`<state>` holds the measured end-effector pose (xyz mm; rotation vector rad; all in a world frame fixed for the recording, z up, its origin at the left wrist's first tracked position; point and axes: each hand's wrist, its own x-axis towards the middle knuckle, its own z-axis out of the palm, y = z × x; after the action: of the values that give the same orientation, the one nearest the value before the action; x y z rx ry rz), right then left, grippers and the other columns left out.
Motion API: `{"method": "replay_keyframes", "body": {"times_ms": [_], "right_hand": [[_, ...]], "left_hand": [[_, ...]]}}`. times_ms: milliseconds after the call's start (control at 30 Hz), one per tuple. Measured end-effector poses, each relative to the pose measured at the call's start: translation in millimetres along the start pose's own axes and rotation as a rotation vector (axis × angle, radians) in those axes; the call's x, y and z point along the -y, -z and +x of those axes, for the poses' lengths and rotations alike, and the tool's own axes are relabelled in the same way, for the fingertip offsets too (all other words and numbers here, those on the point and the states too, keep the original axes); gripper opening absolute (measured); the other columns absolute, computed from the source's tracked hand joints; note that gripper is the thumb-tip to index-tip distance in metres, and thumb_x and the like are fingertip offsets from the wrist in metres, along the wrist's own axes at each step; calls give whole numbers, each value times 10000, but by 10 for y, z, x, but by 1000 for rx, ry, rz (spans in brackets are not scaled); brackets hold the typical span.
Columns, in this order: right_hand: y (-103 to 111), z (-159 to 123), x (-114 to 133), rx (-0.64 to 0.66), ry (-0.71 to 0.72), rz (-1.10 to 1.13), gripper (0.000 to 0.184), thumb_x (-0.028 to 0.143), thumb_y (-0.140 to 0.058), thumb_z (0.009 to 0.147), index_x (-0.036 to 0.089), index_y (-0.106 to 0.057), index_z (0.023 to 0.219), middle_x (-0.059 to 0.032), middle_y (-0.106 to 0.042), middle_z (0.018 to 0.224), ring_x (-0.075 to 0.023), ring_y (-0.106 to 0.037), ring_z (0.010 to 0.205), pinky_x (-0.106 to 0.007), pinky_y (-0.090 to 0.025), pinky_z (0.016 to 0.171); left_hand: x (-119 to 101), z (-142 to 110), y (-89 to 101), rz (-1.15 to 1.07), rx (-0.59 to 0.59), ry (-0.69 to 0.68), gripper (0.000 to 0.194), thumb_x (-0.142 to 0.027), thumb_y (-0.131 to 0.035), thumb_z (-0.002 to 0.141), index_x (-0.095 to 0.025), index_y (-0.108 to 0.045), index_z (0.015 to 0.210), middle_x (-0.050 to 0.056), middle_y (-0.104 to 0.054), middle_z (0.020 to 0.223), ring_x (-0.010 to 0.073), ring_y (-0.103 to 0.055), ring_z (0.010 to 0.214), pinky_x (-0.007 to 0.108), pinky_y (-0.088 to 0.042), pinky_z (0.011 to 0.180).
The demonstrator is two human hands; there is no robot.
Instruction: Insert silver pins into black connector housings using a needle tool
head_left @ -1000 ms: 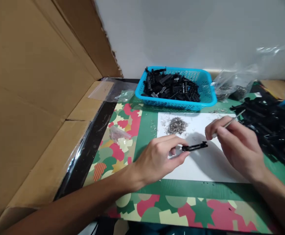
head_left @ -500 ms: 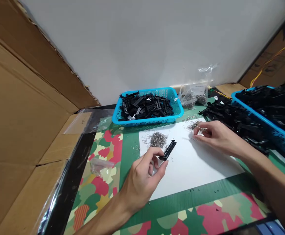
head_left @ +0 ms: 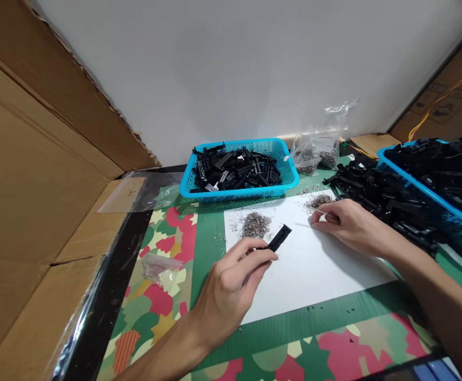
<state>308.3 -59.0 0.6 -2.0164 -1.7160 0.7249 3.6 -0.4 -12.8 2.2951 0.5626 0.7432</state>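
My left hand point(head_left: 239, 278) is closed around one end of a narrow black plastic part point(head_left: 279, 238), whose free end points up and right over the white sheet point(head_left: 306, 280). Just behind it lies a heap of tiny metal springs or pins point(head_left: 256, 226). My right hand point(head_left: 344, 219) pinches a thin, pale, needle-like tool point(head_left: 328, 212) above the sheet's right side. Beyond those fingertips sits a second pile of small metal pieces point(head_left: 317, 201). The tool's exact kind cannot be made out.
A blue basket point(head_left: 239, 197) of black parts stands at the back. Clear bags of metal pieces point(head_left: 310, 156) lean beside it. Loose black parts point(head_left: 377, 190) and another blue basket point(head_left: 433, 193) are on the right. Cardboard point(head_left: 36, 174) walls the left side.
The black part has been turned in my left hand, so a different, plainer face shows. My left fingers have shifted along it. My right hand has barely moved.
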Motion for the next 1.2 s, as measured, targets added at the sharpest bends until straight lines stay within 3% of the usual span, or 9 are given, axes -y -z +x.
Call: {"method": "replay_keyframes", "body": {"times_ms": [200, 367, 533, 667, 933, 1200], "right_hand": [[26, -105, 41, 77, 38, 310, 252, 438, -673, 997, 194, -700, 942, 65, -375, 624, -131, -304, 607, -293, -208, 552], [-109, -197, 257, 349, 89, 697, 280, 474, -696, 1025, 196, -676, 1003, 63, -454, 667, -110, -313, 608, -276, -210, 544], [-365, -198, 503, 522, 78, 926, 292, 457, -766, 989, 179, -680, 1008, 93, -407, 615, -81, -260, 548, -260, -163, 497], [-472, -176, 495, 549, 63, 993, 307, 469, -779, 977, 180, -678, 1008, 107, -392, 581, -74, -250, 510, -248, -162, 466], [-498, -188, 496, 522, 44, 951, 297, 468, -765, 986, 186, -672, 997, 100, -411, 594, -69, -284, 500, -219, -188, 445], [-551, -187, 492, 476, 32, 952, 311, 487, -750, 993, 191, -660, 1020, 96, -431, 620, -67, -296, 504, -207, -197, 448]], "left_hand": [[20, -44, -9, -17, -28, 9, 355, -33, -612, 1032, -276, -777, 1232, 45, -627, 1231, 87, -627, 751, 234, -512, 672], [-15, -12, -18, -54, -67, 80, 294, -107, -652, 1041, -294, -784, 1226, 25, -582, 1171, 61, -539, 668, 216, -471, 598], [-41, 10, -17, -113, -99, 18, 103, -193, -741, 1021, -235, -788, 1102, 23, -565, 1107, 67, -502, 654, 224, -471, 592], [-46, 4, -22, -92, -122, -19, 60, -184, -734, 1027, -220, -781, 1036, 18, -560, 1071, 80, -513, 676, 228, -451, 586], [-46, -11, -26, 35, -35, 77, 109, -176, -629, 1081, -245, -713, 1075, 5, -569, 1141, 59, -497, 609, 232, -436, 581], [-73, -2, -4, 159, 75, 71, 130, -255, -502, 1133, -237, -631, 1135, 44, -595, 1186, 121, -649, 720, 275, -528, 652]]}}
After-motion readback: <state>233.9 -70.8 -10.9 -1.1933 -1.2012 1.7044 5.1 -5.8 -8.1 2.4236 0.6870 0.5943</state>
